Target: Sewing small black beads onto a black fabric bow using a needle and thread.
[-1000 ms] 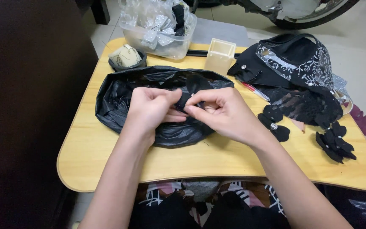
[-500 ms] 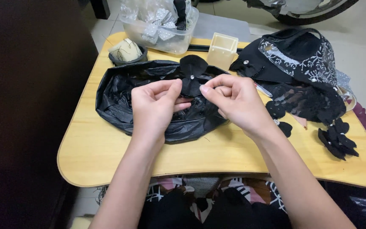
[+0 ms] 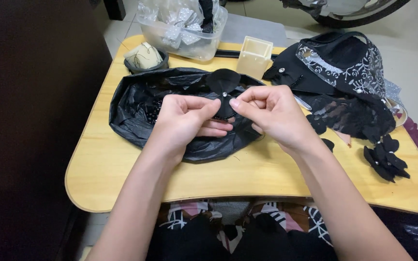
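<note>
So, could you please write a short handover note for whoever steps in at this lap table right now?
Left hand: fingertips pinch the lower part of a black fabric flower.
Right hand: thumb and forefinger pinch the same flower from the other side; it is held just above the black plastic bag, which lies open on the wooden table.
Nearby: finished-looking black flowers at the right edge, a black lace and fabric pile behind them, a small cream box, a clear tub of silver bows, and a small dark dish.
Done: the flower has a bead at its centre.
Left: whether more stitching is needed cannot be told.
</note>
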